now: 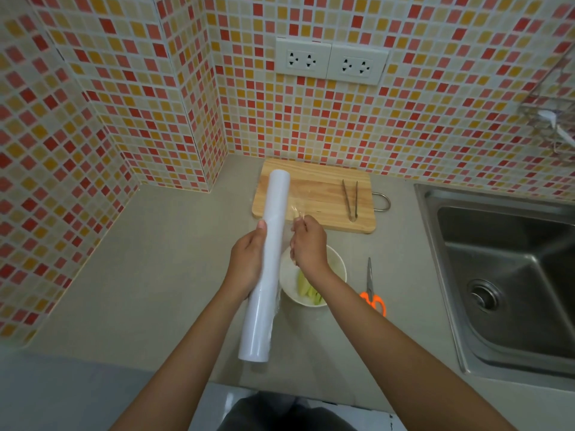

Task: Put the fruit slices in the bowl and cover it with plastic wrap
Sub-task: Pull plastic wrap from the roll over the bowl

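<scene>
Over the grey counter, left hand (247,262) gripped a smooth white plastic wrap roll (267,265); right hand (308,245) pinched its barely visible clear film edge, half hiding the round white bowl (337,265) of pale fruit slices (306,289) nearby.

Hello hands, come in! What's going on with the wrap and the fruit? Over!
Left hand grips roll; right hand pinches film edge. Slices in bowl, uncovered. Nothing in the way.

My left hand (247,262) grips smooth glossy white plastic wrap roll (266,269); clear film. Cutting board (320,194) pale wood, matt. Tongs (350,199), sink (510,269) brushed metal. Bowl (337,267) glossy white.
</scene>
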Available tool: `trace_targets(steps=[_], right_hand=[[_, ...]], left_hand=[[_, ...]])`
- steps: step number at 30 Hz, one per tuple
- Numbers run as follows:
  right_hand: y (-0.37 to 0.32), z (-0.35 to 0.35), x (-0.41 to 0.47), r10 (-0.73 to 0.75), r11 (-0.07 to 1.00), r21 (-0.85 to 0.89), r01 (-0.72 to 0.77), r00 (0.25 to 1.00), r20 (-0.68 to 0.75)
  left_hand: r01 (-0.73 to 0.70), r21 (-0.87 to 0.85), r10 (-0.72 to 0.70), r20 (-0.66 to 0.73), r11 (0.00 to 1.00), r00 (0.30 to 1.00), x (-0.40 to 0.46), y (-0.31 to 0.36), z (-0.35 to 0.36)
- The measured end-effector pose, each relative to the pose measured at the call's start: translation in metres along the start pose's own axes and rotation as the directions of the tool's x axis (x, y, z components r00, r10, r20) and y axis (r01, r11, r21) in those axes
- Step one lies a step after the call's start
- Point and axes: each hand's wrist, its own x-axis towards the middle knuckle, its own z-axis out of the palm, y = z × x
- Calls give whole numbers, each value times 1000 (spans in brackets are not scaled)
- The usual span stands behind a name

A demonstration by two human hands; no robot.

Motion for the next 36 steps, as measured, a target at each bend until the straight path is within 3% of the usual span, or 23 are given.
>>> trace_targets(steps=[6,14,22,27,32,36], right_hand=[[8,0,-23,-10,1000,-1,10,990,140],[9,-11,-32,48,996,67,-54,995,90],[21,-15,-38,24,990,-142,-27,999,-27],[25,-23,-34,-121,959,-268,95,989,-82],[25,-30,-29,-126,969,-226,97,985,-118],[26,-34,-27,-155,960,-251,124,982,-107]], left_hand=[[-31,7,32,-21,999,999,2,3,0],[-26,-4,26,-11,1000,1000,11,8,4],[-67,21,67,-13,998,998,20,13,21],[-80,-43,82,70,996,994,21,21,23],[15,-96,0,158,995,987,17,28,37],[-35,-59,44,154,998,987,16,28,44]])
